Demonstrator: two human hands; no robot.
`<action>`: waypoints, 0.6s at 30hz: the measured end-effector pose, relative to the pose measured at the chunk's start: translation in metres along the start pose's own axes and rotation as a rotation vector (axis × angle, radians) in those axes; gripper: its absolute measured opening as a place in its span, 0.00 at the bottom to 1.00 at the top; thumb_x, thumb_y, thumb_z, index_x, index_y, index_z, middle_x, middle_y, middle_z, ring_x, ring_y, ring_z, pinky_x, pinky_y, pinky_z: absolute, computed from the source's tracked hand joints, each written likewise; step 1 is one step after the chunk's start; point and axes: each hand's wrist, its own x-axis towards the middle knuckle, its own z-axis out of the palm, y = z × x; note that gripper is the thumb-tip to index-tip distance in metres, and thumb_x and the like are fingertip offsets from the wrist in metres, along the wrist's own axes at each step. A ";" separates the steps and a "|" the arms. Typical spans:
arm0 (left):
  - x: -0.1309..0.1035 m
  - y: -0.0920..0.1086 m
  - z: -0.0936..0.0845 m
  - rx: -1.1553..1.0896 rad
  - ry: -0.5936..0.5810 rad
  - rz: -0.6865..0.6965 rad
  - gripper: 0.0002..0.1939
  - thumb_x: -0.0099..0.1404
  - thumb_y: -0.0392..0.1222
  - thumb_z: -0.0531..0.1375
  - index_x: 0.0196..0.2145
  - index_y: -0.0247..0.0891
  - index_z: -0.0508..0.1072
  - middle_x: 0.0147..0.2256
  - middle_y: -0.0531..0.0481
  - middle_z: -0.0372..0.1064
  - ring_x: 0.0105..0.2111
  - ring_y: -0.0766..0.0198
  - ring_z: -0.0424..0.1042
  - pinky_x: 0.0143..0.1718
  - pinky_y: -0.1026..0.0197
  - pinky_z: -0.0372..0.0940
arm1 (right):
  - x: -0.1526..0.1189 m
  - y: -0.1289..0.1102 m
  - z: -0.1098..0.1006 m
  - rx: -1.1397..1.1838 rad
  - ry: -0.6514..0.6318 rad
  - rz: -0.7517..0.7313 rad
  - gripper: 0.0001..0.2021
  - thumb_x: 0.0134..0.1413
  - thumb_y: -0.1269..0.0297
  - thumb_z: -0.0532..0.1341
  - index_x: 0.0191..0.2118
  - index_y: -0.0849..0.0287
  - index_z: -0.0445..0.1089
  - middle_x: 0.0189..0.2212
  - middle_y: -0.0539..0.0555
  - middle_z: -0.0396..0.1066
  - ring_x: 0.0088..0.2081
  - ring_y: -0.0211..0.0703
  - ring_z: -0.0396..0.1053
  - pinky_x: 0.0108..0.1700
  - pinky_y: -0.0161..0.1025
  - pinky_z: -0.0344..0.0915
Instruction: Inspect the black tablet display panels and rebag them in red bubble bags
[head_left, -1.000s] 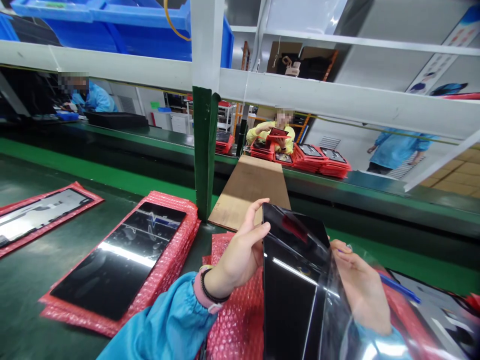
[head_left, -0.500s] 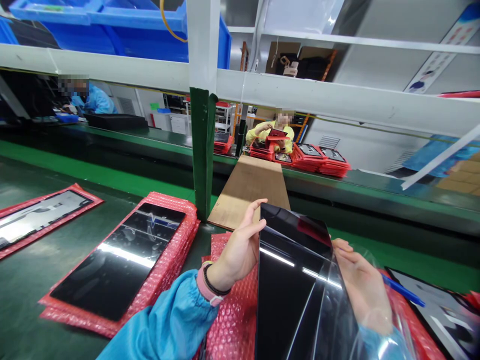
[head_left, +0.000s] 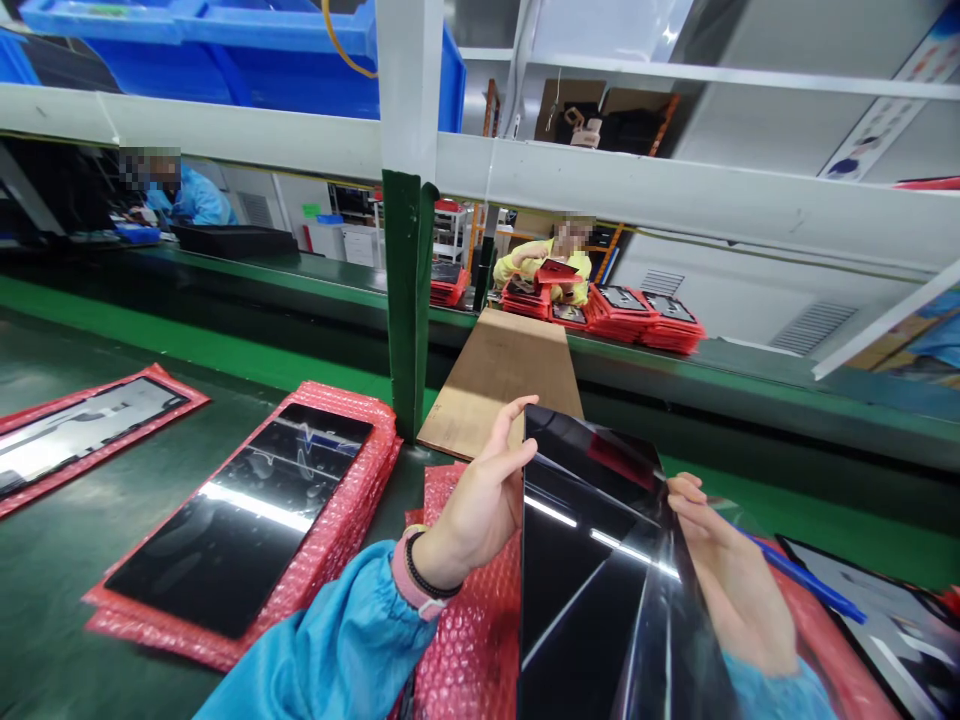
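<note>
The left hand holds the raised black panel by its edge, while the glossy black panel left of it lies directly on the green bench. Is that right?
No: the head view shows the glossy black panel lying on red bubble wrap, not directly on the green bench. The left hand does hold the raised panel.

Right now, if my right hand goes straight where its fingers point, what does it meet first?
Probably the glossy black panel: your right hand seems to be at its edge, though depth is unclear.

A glossy black rectangular glass panel (head_left: 581, 590) stands tilted between the two gripping hands, lights reflected across it, apparently with clear film along its right side.
</note>
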 end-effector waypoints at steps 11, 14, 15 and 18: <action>-0.022 -0.002 0.015 -0.233 -0.236 -0.024 0.40 0.58 0.31 0.57 0.65 0.44 0.49 0.52 0.49 0.71 0.52 0.57 0.69 0.55 0.55 0.59 | 0.005 -0.001 0.003 0.174 0.086 0.079 0.15 0.39 0.86 0.55 0.29 0.58 0.60 0.23 0.41 0.57 0.19 0.25 0.66 0.27 0.19 0.70; -0.020 -0.002 0.013 -0.242 -0.250 -0.029 0.38 0.58 0.31 0.56 0.65 0.41 0.50 0.53 0.49 0.70 0.53 0.56 0.68 0.56 0.53 0.58 | 0.003 -0.002 0.003 0.194 0.098 0.070 0.15 0.39 0.86 0.54 0.29 0.58 0.61 0.23 0.41 0.57 0.19 0.26 0.67 0.28 0.20 0.71; -0.020 -0.002 0.012 -0.241 -0.254 -0.035 0.38 0.58 0.30 0.56 0.65 0.41 0.51 0.53 0.49 0.70 0.53 0.56 0.68 0.56 0.53 0.58 | 0.002 -0.003 0.004 0.203 0.104 0.065 0.15 0.39 0.86 0.53 0.29 0.58 0.61 0.23 0.41 0.57 0.19 0.26 0.67 0.28 0.19 0.70; -0.021 -0.002 0.011 -0.236 -0.263 -0.044 0.37 0.58 0.30 0.56 0.64 0.42 0.53 0.51 0.50 0.72 0.53 0.56 0.68 0.56 0.52 0.57 | -0.001 -0.006 0.004 0.212 0.126 0.045 0.15 0.38 0.87 0.53 0.29 0.58 0.62 0.22 0.41 0.57 0.18 0.26 0.67 0.25 0.19 0.70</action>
